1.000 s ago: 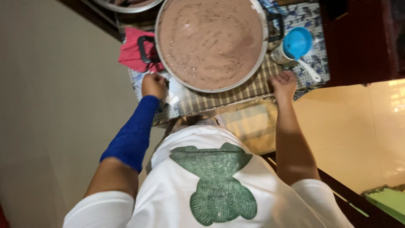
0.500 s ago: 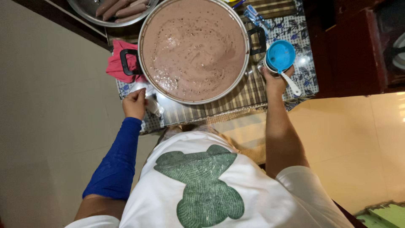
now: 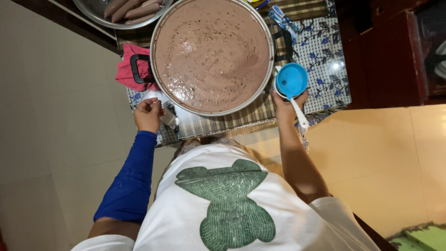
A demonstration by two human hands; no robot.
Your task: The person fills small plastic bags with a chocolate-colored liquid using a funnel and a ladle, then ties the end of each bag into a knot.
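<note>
The left hand [image 3: 148,114] is curled into a loose fist at the near left edge of the surface [image 3: 320,56], its fingers closed on a small pale thing that looks like clear plastic [image 3: 167,118]; what exactly it is cannot be told. The right hand [image 3: 287,103] is at the near right side, closed around something under a blue funnel [image 3: 291,81] whose mouth faces up; a white handle [image 3: 299,114] sticks out toward the person past the wrist. Between the two hands, just beyond them, stands a large metal pot [image 3: 213,56] with black side handles, filled almost to the rim with a brownish-pink liquid. The funnel sits just beside the pot's right edge. A red cloth [image 3: 127,69] lies under the pot's left handle, beyond the left hand. At the far left a metal bowl [image 3: 93,14] holds sausage-like pieces.
</note>
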